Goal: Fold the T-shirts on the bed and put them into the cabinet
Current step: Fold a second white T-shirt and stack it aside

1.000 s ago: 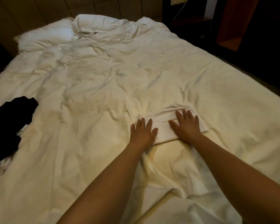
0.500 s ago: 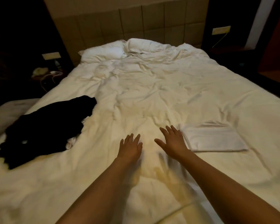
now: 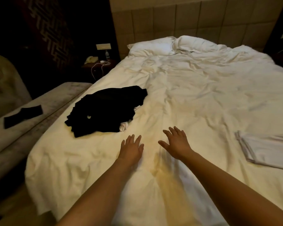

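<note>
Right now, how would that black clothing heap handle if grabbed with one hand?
The black clothing heap is probably floppy: it lies crumpled, with loose edges. Likely several layers, since white fabric peeks out beneath, so a one-hand grab may lift only part. Probably light.

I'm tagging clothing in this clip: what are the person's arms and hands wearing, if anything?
Nothing shows on them. The left hand and right hand are bare, with no gloves, rings or watch visible. Both forearms are uncovered up to the frame's bottom edge; no sleeve is in view.
</note>
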`<state>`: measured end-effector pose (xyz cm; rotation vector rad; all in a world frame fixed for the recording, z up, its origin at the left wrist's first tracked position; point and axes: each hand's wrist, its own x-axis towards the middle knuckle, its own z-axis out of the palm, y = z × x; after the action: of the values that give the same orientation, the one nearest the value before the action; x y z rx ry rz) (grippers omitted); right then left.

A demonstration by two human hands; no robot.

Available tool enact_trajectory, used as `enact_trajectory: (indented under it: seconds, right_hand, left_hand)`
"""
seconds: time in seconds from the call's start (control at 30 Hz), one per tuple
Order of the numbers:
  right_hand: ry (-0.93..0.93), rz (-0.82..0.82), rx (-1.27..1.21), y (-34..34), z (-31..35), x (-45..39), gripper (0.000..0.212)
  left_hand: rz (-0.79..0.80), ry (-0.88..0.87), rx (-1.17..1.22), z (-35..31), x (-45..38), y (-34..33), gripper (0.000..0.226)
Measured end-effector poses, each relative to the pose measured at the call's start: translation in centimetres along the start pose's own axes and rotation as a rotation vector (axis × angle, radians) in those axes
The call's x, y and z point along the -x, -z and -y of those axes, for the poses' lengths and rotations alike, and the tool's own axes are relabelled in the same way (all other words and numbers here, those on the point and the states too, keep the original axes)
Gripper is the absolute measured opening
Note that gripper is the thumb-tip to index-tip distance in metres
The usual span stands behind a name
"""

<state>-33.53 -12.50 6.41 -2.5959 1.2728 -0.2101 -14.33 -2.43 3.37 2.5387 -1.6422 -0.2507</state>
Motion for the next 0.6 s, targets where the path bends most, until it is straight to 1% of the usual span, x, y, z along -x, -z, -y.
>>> enact_trajectory:
  seconds: [0.2,0.3,0.43,0.47,0.53,0.6]
  right_hand:
    - [0.069,0.035,-0.003,-3.8,4.9,-1.6,0.064]
    - [0.128,0.030,-0.016,-5.5,7.0,-2.7,0.059]
    - [0.154,0.042,-0.070,-7.5,9.4,-4.5,0.054]
    - [0.143,0.044,-0.100,-7.9,10.0,-5.1,0.054]
    - [0.078,0.041,-0.241,-8.6,11.1,-6.4,0.053]
    - [0.017,0.024,-0.382,-9.1,12.2,-8.0,0.052]
  left_hand:
    - [-0.052,0.048,0.050,6.7,-0.1,-1.4,0.054]
    - [-0.090,0.053,0.086,9.7,-0.1,-2.6,0.054]
    - [-0.155,0.053,0.149,12.0,-1.0,-3.7,0.055]
    - [-0.169,0.052,0.171,12.3,-1.5,-3.9,0.055]
    - [-0.192,0.028,0.213,12.7,-2.8,-4.2,0.056]
    - [-0.204,-0.002,0.232,13.0,-4.4,-4.6,0.062]
